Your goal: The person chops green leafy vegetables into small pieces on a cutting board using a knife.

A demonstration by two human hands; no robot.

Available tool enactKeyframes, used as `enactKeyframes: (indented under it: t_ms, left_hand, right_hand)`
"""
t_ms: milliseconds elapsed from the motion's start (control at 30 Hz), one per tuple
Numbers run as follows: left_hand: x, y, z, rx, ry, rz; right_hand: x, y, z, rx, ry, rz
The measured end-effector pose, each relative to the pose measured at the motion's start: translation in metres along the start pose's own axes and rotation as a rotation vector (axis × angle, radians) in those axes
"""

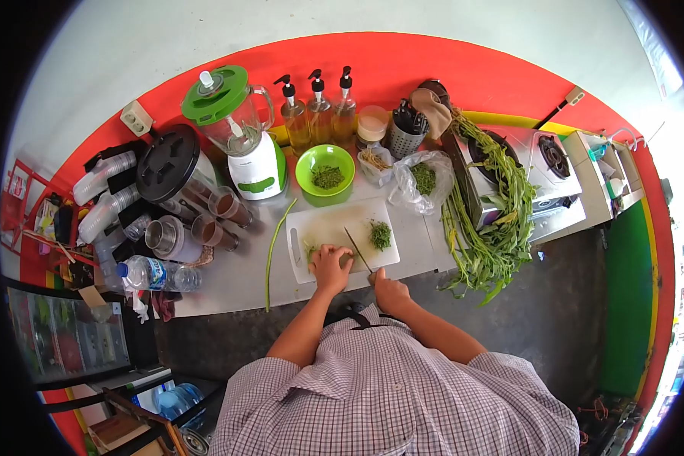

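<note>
My right hand (390, 292) grips the handle of a knife (358, 248) at the front edge of the white cutting board (342, 214). The blade points away from me across the board. To its left my left hand (332, 267) rests on the board, its fingers bent and pressed down. Pale green stems (310, 248) show beside those fingers; the rest of them is hidden under the hand. A small heap of chopped greens (380, 235) lies right of the blade. Behind the board, a green bowl (325, 151) contains more chopped greens.
One long green stalk (273, 251) lies left of the board. Leafy stems (501, 220) drape over the gas stove (543, 171) at right. A plastic bag (423, 181) of greens, a blender (252, 163) and pump bottles (319, 114) stand behind. A water bottle (159, 273) lies at left.
</note>
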State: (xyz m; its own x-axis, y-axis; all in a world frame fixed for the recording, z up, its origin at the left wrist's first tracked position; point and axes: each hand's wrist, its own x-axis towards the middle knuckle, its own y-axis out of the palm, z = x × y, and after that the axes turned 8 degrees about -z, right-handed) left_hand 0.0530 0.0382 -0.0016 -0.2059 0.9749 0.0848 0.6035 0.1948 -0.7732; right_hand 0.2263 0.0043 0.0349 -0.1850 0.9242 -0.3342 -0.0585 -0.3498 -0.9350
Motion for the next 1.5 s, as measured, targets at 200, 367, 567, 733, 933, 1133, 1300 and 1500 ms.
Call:
enactKeyframes:
  t_ms: [200,367,567,733,933,1133,1300,1500]
  left_hand:
    - [-0.001,-0.001,-0.001,0.023,0.021,-0.021]
    - [0.000,-0.005,-0.001,0.029,0.033,-0.015]
    - [0.000,-0.004,0.000,-0.017,0.018,-0.025]
    - [0.001,-0.002,0.005,-0.021,0.049,0.012]
    - [-0.001,-0.001,0.013,-0.040,0.123,-0.009]
    - [-0.002,-0.006,0.010,-0.053,0.119,0.032]
    - [-0.003,-0.003,0.014,-0.047,0.138,0.015]
    - [0.001,-0.004,0.016,-0.077,0.158,0.007]
  right_hand:
    - [0.016,-0.010,0.007,-0.005,-0.009,0.010]
    - [0.003,-0.007,0.008,-0.018,0.005,0.039]
    - [0.011,-0.011,0.014,0.031,0.044,0.036]
    - [0.004,-0.012,0.017,0.074,0.077,0.097]
    - [0.011,-0.004,0.020,0.078,0.043,0.028]
    - [0.002,-0.003,0.027,0.111,0.100,0.065]
    - [0.010,-0.012,0.023,0.089,0.073,0.059]
    - [0.011,-0.006,0.022,0.083,0.065,0.089]
